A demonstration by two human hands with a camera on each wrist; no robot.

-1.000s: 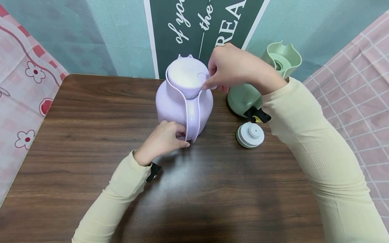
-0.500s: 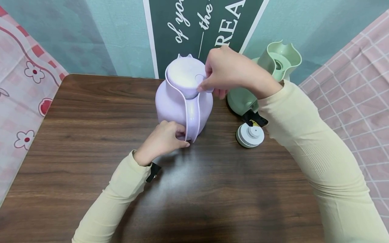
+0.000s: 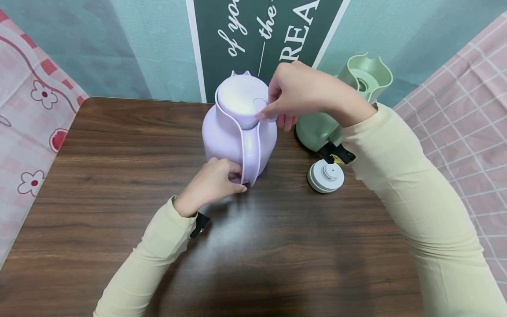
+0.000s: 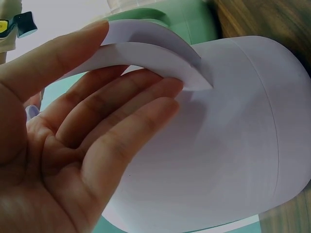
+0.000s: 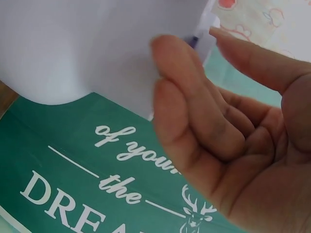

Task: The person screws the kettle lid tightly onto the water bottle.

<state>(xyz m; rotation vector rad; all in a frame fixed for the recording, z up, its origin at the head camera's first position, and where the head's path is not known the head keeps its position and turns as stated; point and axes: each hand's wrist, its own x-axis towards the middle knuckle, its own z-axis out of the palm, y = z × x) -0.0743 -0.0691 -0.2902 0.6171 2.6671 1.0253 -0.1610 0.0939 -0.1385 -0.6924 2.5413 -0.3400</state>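
A lilac thermos jug (image 3: 219, 134) stands upright on the table, its round lid (image 3: 239, 97) seated inside the tall collar. My left hand (image 3: 214, 180) holds the lower part of the jug's handle (image 3: 250, 154). In the left wrist view the thumb lies over that handle (image 4: 141, 56), and the other fingers reach beneath it. My right hand (image 3: 299, 90) is at the lid's right edge, pinching it with the thumb on top. The right wrist view has the curled fingers (image 5: 170, 111) against the lilac jug (image 5: 97, 43); the lid's far side is hidden there.
A green thermos jug (image 3: 314, 132) without a lid stands behind my right forearm, partly covered by it. In front of it lies a white threaded stopper (image 3: 326, 177). A green lettered poster (image 3: 214, 44) hangs behind the wooden table (image 3: 130, 145).
My right hand shifted slightly left along the lid's edge, then its wrist eased back to the right. The left hand and both jugs stay in place.
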